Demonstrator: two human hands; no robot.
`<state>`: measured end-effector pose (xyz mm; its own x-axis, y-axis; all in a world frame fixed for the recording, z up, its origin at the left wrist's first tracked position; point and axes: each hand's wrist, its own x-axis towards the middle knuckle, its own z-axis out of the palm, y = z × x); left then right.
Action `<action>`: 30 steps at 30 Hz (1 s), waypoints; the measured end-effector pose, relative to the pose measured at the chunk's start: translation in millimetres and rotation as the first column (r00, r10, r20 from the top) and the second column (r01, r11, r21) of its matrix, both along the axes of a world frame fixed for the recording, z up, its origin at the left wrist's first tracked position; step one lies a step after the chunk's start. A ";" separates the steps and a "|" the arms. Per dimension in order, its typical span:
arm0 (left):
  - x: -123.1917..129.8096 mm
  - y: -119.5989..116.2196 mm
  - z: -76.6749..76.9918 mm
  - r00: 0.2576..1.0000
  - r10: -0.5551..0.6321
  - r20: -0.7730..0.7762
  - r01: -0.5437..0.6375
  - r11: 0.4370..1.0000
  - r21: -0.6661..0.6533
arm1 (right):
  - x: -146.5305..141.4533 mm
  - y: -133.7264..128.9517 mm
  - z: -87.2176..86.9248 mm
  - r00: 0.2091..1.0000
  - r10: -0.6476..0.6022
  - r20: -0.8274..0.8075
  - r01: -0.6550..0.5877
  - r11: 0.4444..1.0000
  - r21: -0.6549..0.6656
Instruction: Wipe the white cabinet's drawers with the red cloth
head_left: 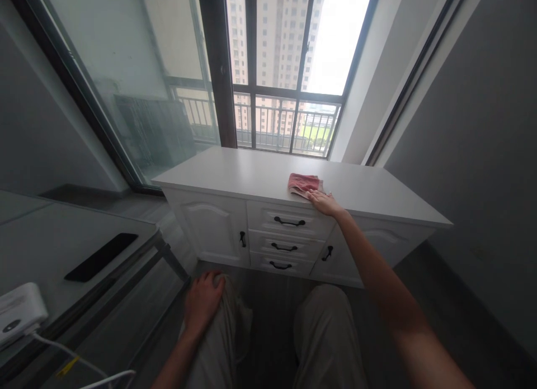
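A folded pink cloth [302,182] with a pale edge lies on the white top of a low cabinet [235,171], near its front edge. My right hand [322,202] reaches out to it, with the fingers stretched flat over the cloth's near right corner. My left hand [205,299] rests on my left knee, its fingers laid over the trouser fabric and holding nothing. Below the cloth, the cabinet front has drawers with a black top handle [289,222] and a panelled door on each side.
At the left stands a table [37,227] with a black flat slab [102,257], a white device [20,313] and a white cable [67,349]. Behind the cabinet are a sliding glass door [180,42] and balcony railings. A grey wall [474,126] rises at the right.
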<state>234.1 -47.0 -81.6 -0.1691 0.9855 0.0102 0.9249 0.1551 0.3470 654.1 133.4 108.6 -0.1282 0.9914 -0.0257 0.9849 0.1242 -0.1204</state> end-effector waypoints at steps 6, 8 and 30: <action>-2.4 -1.4 4.9 1.000 0.017 -0.003 -0.017 0.999 -0.036 | -13.9 -54.8 -15.6 0.941 0.033 -0.336 0.091 0.933 0.347; -3.2 -1.6 5.6 1.000 0.020 -0.001 -0.020 0.999 -0.036 | -26.8 -99.4 -32.3 0.857 0.152 -0.492 0.132 0.858 0.496; -2.9 -4.8 -2.4 1.000 -0.011 0.009 0.011 1.000 0.001 | -63.0 -242.8 -211.3 0.799 -0.266 -0.539 0.480 0.823 0.305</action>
